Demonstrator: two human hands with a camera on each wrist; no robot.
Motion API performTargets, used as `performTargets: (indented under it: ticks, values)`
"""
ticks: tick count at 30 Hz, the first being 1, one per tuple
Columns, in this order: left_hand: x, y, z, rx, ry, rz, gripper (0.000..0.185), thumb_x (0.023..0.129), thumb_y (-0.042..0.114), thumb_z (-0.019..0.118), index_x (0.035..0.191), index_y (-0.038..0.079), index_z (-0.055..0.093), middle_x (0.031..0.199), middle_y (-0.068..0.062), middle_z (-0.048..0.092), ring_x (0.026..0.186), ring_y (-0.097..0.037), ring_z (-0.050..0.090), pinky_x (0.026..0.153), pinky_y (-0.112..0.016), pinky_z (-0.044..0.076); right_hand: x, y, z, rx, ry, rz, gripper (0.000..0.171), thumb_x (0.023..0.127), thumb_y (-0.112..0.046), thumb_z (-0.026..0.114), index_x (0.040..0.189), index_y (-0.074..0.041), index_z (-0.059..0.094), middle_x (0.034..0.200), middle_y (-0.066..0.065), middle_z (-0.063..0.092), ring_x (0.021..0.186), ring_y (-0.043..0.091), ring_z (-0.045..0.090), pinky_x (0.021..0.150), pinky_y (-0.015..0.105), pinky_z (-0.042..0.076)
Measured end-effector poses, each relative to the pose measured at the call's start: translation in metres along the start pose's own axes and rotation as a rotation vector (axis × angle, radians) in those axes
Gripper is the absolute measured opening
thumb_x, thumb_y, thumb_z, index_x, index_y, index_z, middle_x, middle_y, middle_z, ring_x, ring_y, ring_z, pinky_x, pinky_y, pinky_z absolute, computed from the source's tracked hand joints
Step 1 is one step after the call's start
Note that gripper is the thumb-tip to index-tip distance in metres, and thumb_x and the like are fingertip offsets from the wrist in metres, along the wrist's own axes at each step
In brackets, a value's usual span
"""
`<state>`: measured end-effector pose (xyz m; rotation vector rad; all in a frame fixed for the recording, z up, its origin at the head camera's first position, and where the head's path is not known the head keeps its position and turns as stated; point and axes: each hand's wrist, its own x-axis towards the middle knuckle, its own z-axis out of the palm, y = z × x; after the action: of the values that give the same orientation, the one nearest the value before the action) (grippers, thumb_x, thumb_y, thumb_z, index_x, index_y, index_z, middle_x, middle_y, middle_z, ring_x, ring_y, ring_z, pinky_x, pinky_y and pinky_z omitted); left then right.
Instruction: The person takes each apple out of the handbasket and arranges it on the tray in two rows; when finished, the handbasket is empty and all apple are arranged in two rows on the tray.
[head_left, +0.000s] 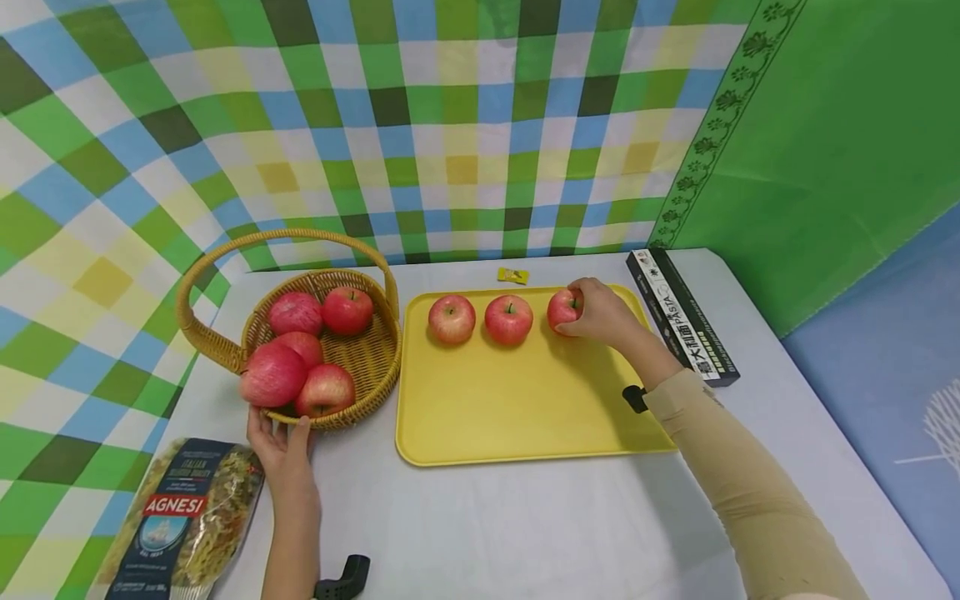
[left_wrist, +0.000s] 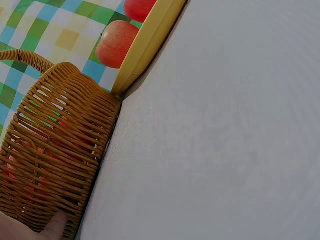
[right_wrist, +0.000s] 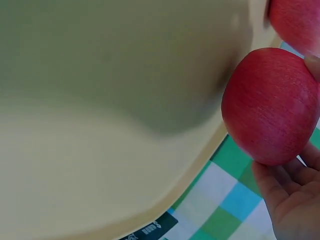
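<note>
My right hand (head_left: 600,312) pinches a red apple (head_left: 562,312) between thumb and fingers at the far right of the yellow tray (head_left: 495,408). Up close in the right wrist view, that apple (right_wrist: 270,107) overlaps the tray's rim. Two more apples, a paler one (head_left: 452,319) and a redder one (head_left: 509,320), sit in a row to its left. My left hand (head_left: 281,446) touches the near side of a wicker basket (head_left: 375,379) holding several apples. In the left wrist view its thumb (left_wrist: 56,225) lies against the outer weave; its other fingers are mostly hidden.
A bag of Agnesi pasta (head_left: 183,517) lies at the front left, near my left forearm. Along the tray's right edge lies a black-and-white pasta box (head_left: 682,317). Behind the tray is a small yellow packet (head_left: 513,275). The basket's tall handle (head_left: 300,236) arches above it.
</note>
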<state>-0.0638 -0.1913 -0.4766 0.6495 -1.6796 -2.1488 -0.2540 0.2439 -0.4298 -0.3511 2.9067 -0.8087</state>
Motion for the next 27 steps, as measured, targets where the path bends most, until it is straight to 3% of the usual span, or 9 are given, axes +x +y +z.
performTargets:
  ticks: [14, 27]
  values:
    - [-0.001, 0.002, 0.001, -0.018, -0.007, 0.023, 0.075, 0.1, 0.01, 0.051, 0.153, 0.033, 0.004, 0.159, 0.005, 0.001, 0.146, -0.017, 0.006, 0.112, -0.031, 0.028, 0.004, 0.004, 0.005, 0.005, 0.007, 0.037, 0.08, 0.077, -0.033, 0.081, 0.134, 0.006, 0.042, 0.127, 0.023, 0.048, 0.111, 0.036, 0.048, 0.096, 0.051, 0.043]
    - [-0.001, 0.003, 0.002, -0.026, -0.001, 0.012, 0.075, 0.1, 0.009, 0.05, 0.153, 0.033, 0.004, 0.16, 0.005, 0.0, 0.145, -0.017, 0.006, 0.112, -0.033, 0.028, 0.001, 0.003, 0.012, 0.004, 0.046, 0.007, 0.081, 0.076, -0.033, 0.082, 0.134, 0.008, 0.043, 0.131, 0.025, 0.046, 0.119, 0.038, 0.043, 0.101, 0.051, 0.039]
